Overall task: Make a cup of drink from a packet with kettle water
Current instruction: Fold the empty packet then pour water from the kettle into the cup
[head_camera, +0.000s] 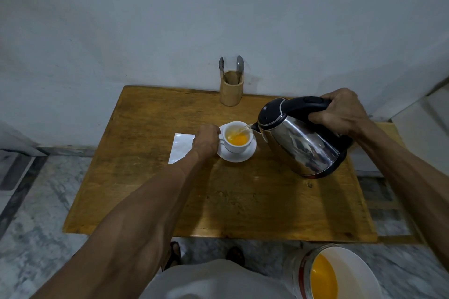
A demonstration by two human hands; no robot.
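Note:
A white cup [237, 147] stands on a white saucer [243, 156] in the middle of the wooden table [218, 201]. Orange liquid fills its bottom. My left hand [206, 142] grips the cup's handle on its left side. My right hand [340, 111] holds the black handle of a steel kettle [301, 143], which is tilted left with its spout over the cup. A thin stream of water runs from the spout into the cup. A silver packet [181, 147] lies flat on the table, just left of my left hand.
A wooden holder [231, 91] with two spoons stands at the table's back edge against the wall. A white bucket [340, 274] with orange liquid sits on the marble floor at the lower right. A second wooden surface [388, 133] lies behind the kettle on the right.

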